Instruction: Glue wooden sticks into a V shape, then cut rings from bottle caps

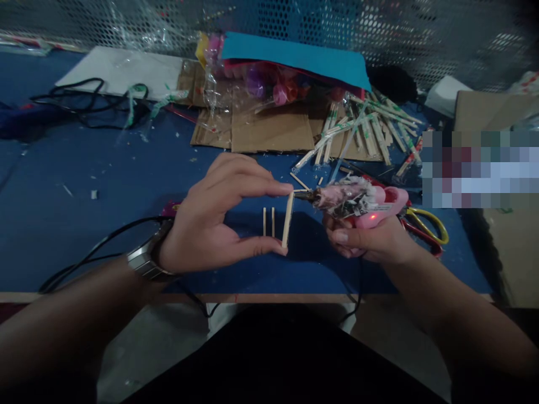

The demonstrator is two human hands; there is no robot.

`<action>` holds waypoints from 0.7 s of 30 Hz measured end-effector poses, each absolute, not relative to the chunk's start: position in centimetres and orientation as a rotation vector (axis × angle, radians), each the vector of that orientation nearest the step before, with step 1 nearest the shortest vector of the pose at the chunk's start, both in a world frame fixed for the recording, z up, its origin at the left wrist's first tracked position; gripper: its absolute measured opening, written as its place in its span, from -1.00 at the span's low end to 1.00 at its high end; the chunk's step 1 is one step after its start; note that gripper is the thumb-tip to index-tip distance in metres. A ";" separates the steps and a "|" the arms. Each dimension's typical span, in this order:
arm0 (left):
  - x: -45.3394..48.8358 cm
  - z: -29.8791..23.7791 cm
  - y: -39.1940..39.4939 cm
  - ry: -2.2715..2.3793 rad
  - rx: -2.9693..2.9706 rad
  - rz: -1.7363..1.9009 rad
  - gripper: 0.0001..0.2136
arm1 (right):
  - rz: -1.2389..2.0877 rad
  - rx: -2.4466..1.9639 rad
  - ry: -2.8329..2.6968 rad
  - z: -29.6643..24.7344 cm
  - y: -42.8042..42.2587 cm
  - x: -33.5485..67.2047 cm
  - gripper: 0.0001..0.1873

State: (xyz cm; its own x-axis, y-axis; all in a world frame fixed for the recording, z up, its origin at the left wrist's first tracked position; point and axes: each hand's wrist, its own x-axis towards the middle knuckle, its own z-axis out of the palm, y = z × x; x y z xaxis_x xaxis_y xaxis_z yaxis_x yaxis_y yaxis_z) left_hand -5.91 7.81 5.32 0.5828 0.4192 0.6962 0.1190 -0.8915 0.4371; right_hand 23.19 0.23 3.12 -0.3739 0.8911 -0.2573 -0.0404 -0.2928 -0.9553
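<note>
Between the thumb and a fingertip of my left hand (219, 216), a short wooden stick (288, 220) is pinched by its two ends. My right hand (366, 238) is wrapped round a pink hot glue gun (374, 216) with a small red light lit on its side. Its dark nozzle (304, 196) points left and meets, or nearly meets, the stick's upper end. Grey, stringy residue covers the gun's front. Two short wooden sticks (268, 222) lie side by side on the blue tabletop (236, 275), below the gap between my left thumb and fingers.
Wrapped chopsticks (370, 134) lie heaped on flattened cardboard (269, 129) at the back. Behind them are a blue sheet (295, 56) and plastic-wrapped colourful items. Scissors with yellow handles (433, 221) rest beyond my right hand. A black cable (96, 258) runs at the left.
</note>
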 end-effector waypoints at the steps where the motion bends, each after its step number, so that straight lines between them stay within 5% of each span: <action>1: -5.9 5.2 7.8 0.448 2.460 1.229 -0.43 | 1.758 -1.133 -1.251 3.1 0.3 23.2 -0.65; 21: -5.9 5.3 7.8 0.476 2.451 1.215 -0.44 | 1.776 -0.993 -1.149 3.1 0.2 22.9 -0.62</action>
State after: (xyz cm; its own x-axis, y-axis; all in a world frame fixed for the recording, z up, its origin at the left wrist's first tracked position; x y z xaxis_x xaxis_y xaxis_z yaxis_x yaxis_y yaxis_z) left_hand -5.88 7.78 5.28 0.5730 0.4486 0.6859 0.1363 -0.8774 0.4600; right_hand 22.92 0.18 3.05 -0.3877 0.9014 -0.1927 -0.1938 -0.2841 -0.9390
